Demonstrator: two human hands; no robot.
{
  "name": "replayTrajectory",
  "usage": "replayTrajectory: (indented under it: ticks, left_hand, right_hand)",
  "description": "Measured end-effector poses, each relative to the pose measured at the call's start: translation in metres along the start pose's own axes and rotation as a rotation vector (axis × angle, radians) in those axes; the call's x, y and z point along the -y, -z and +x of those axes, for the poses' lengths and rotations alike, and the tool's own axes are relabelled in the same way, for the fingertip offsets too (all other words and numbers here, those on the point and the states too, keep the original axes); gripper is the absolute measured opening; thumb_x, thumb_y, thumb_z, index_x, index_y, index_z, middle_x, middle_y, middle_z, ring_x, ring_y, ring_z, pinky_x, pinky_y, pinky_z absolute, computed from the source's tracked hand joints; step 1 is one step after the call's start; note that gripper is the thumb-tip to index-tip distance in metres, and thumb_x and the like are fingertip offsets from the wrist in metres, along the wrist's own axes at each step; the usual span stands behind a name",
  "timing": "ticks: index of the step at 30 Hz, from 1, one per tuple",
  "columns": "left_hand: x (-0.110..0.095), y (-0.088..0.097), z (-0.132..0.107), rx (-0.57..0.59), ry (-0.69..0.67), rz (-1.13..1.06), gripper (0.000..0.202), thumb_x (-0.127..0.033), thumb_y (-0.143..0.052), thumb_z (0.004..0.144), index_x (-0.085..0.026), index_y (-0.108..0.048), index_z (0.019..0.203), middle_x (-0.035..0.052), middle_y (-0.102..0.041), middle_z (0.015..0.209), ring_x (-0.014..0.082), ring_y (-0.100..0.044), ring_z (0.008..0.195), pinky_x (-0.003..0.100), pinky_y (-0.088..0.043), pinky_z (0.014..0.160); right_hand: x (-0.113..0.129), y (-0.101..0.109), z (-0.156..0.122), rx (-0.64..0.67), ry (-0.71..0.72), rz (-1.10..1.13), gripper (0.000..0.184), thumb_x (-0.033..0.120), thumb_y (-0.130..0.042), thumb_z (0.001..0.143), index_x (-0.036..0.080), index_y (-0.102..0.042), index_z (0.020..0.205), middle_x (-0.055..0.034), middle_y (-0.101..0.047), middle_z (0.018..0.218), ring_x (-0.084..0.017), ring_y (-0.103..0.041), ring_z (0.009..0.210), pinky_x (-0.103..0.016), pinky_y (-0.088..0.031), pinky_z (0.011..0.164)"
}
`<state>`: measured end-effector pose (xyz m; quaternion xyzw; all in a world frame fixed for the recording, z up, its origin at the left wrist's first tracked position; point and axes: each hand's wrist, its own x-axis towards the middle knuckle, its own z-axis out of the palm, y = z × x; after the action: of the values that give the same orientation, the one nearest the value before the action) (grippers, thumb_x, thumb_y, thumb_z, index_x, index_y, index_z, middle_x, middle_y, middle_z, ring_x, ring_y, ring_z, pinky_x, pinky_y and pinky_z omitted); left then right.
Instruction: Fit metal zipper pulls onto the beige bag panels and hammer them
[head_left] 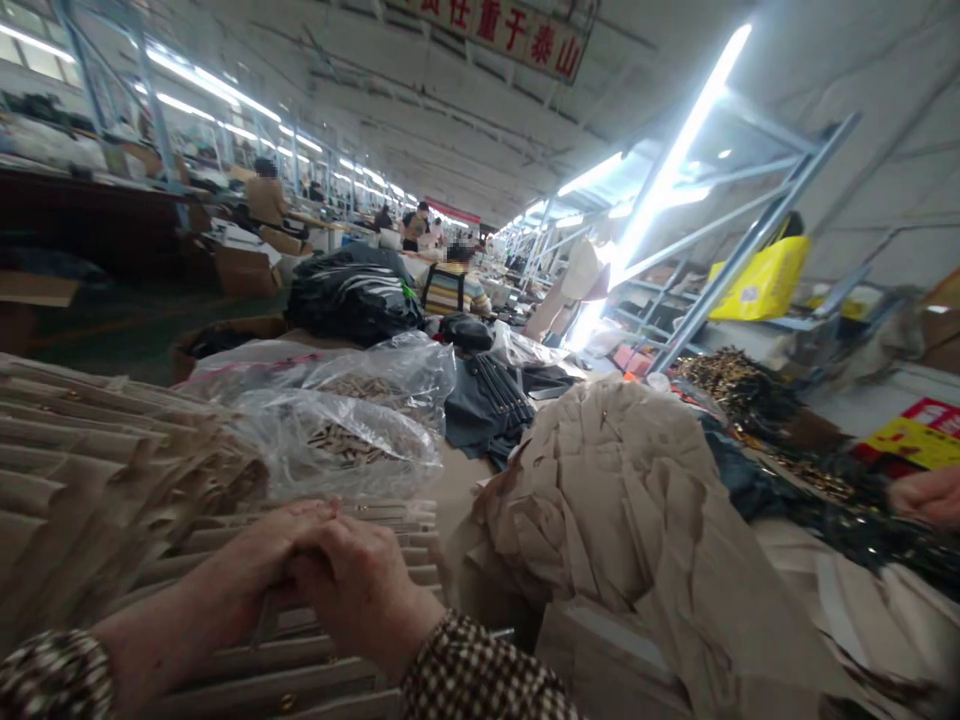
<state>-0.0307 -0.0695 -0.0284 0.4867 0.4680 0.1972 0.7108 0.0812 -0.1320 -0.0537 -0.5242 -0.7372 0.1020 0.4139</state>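
Observation:
My left hand [281,540] and my right hand [360,580] meet over a layered stack of tan fabric pieces [322,680], which have small gold-coloured metal fittings. The fingers of both hands are curled and pressed together, the right hand partly covering the left. Whatever lies between the fingers is hidden. To the left rises a taller pile of folded tan fabric pieces [90,480]. Just beyond my hands, clear plastic bags [277,440] hold many small tan strips [349,445]. A large crumpled heap of tan fabric [622,500] stands to the right of my right hand.
Dark fabric pieces [484,405] lie past the bags, with a big dark pile [356,290] behind. At right are gold-coloured metal parts [731,385], a yellow bag [765,275] on a frame and another person's hand [930,498]. Several people work farther back.

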Motion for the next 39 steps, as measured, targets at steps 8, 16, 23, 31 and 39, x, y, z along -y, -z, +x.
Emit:
replayTrajectory:
  ticks: [8, 16, 23, 31, 39]
  left_hand:
    - [-0.009, -0.001, -0.009, 0.106, 0.013, -0.045, 0.02, -0.033, -0.068, 0.065, -0.018, -0.055, 0.07, -0.0034, -0.055, 0.06, 0.0092, -0.05, 0.054, 0.017, -0.04, 0.049]
    - [-0.008, 0.017, -0.011, 0.092, 0.093, -0.035, 0.031, -0.042, -0.07, 0.083, -0.016, -0.056, 0.072, -0.0054, -0.05, 0.058, 0.0066, -0.042, 0.046, 0.02, -0.031, 0.044]
    - [-0.007, 0.015, -0.023, 0.278, 0.095, 0.049, 0.05, -0.06, -0.079, 0.069, -0.016, -0.058, 0.081, -0.0067, -0.048, 0.06, 0.006, -0.043, 0.049, 0.019, -0.029, 0.045]
    - [0.0, 0.016, -0.02, 0.268, 0.12, 0.096, 0.037, -0.049, -0.072, 0.079, -0.017, -0.052, 0.078, -0.007, -0.047, 0.061, 0.0069, -0.046, 0.046, 0.02, -0.028, 0.042]
    - [-0.006, 0.013, -0.029, 0.222, 0.059, 0.402, 0.007, -0.017, -0.062, 0.07, -0.017, -0.055, 0.069, -0.0076, -0.042, 0.053, 0.0065, -0.038, 0.044, 0.02, -0.028, 0.042]
  right_hand:
    - [-0.004, -0.009, -0.001, -0.16, -0.432, 0.649, 0.019, 0.038, -0.059, 0.084, 0.021, -0.058, 0.077, 0.003, -0.062, 0.065, -0.012, -0.058, 0.057, -0.023, -0.05, 0.055]
    - [-0.017, 0.012, 0.001, -0.179, -0.58, 0.634, 0.03, 0.048, -0.064, 0.076, 0.022, -0.05, 0.077, 0.0025, -0.063, 0.058, -0.015, -0.061, 0.05, -0.028, -0.051, 0.053]
    - [-0.024, 0.017, -0.004, -0.078, -0.381, 0.156, 0.023, 0.038, -0.061, 0.078, 0.018, -0.067, 0.071, -0.0018, -0.065, 0.062, -0.013, -0.055, 0.057, -0.026, -0.04, 0.056]
    - [-0.024, 0.009, -0.01, 0.032, -0.482, 0.479, 0.028, 0.043, -0.073, 0.068, 0.017, -0.07, 0.079, -0.0049, -0.072, 0.072, -0.017, -0.063, 0.065, -0.03, -0.051, 0.064]
    - [-0.023, 0.03, -0.006, 0.104, -0.339, 0.283, 0.03, 0.039, -0.059, 0.077, 0.019, -0.075, 0.092, -0.0069, -0.07, 0.09, -0.015, -0.061, 0.072, -0.028, -0.049, 0.066]
